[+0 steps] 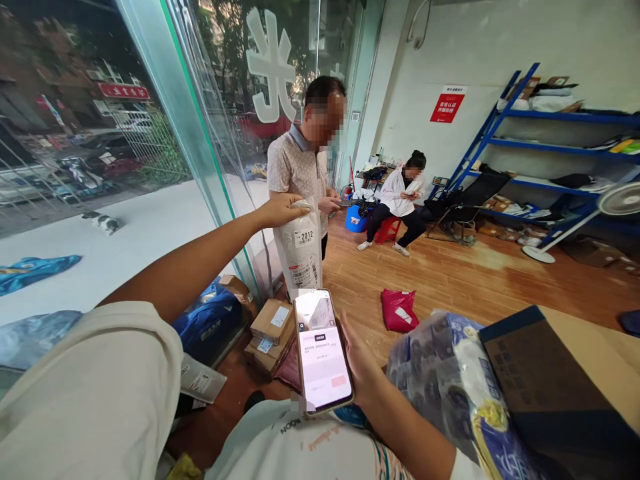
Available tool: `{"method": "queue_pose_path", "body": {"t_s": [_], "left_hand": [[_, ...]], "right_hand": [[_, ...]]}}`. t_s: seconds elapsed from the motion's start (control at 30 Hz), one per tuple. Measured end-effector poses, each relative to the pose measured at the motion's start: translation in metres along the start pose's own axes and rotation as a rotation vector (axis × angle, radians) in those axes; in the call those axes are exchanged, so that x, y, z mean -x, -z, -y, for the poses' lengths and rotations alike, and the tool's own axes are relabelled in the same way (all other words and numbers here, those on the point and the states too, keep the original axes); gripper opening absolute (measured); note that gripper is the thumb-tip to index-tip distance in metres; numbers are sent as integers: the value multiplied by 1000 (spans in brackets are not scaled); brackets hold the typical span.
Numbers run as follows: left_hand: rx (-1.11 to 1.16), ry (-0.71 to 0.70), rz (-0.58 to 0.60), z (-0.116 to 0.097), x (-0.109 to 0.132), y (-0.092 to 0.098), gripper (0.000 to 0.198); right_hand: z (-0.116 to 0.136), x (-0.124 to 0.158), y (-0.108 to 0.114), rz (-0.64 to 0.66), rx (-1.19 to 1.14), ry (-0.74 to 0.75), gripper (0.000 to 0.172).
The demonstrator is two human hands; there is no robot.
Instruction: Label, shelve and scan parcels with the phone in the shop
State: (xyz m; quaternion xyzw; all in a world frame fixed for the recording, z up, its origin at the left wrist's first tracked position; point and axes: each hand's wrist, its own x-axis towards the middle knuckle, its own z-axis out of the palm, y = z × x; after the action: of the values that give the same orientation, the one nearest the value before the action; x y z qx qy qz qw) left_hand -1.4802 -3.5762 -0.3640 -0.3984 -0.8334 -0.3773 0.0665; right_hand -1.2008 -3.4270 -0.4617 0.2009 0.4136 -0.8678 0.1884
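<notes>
Pinched in my left hand [285,211] is the top edge of a white plastic mailing bag [303,250], which hangs upright and carries printed labels, one reading 2012. My right hand [360,360] is wrapped round a smartphone [325,360] held close to my body. Its screen is lit, with a camera picture at the top and a pale panel of text below. The phone's upper end overlaps the bottom of the bag from where I look. Some fingers of my right hand are hidden behind the phone.
Stacked cardboard boxes [273,323] stand beside the glass wall. A red parcel [399,310] lies on the wooden floor. To my right are a plastic-wrapped pack [435,373] and a large carton [555,373]. One person [295,160] stands ahead; another [397,193] sits near blue shelves [560,143].
</notes>
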Motion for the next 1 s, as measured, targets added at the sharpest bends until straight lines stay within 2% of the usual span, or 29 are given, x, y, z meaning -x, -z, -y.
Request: {"method": "queue_pose_path", "body": {"t_s": [0.03,0.1,0.17,0.23,0.37,0.57,0.67,0.73,0.87,1.0], "left_hand": [[-17,-13,-17,-1,4,-3,50],[-84,-20,-62,-1,15,-9,48],[-162,16,-87,-1,28,-19,48],[-215,60,-98,2,41,-31,48],[-355,100,-89,10,62,-57,46],[-491,137,13,20,74,-87,50],[-520,138,48,25,77,-96,51],[-505,142,63,29,79,-99,50],[-402,152,69,30,85,-101,45],[-302,164,52,26,88,-97,43]], "right_hand": [[-1,-2,3,-11,25,26,58],[-3,-5,10,53,51,59,53],[-5,-7,17,128,74,112,53],[-7,-11,23,128,94,186,55],[-12,-27,31,9,63,185,54],[-18,-58,49,-207,3,7,55],[-21,-67,57,-225,17,-55,59],[-23,-69,60,-175,-43,-63,62],[-24,-65,58,-44,-174,54,53],[-22,-61,52,-58,-136,67,47]]}}
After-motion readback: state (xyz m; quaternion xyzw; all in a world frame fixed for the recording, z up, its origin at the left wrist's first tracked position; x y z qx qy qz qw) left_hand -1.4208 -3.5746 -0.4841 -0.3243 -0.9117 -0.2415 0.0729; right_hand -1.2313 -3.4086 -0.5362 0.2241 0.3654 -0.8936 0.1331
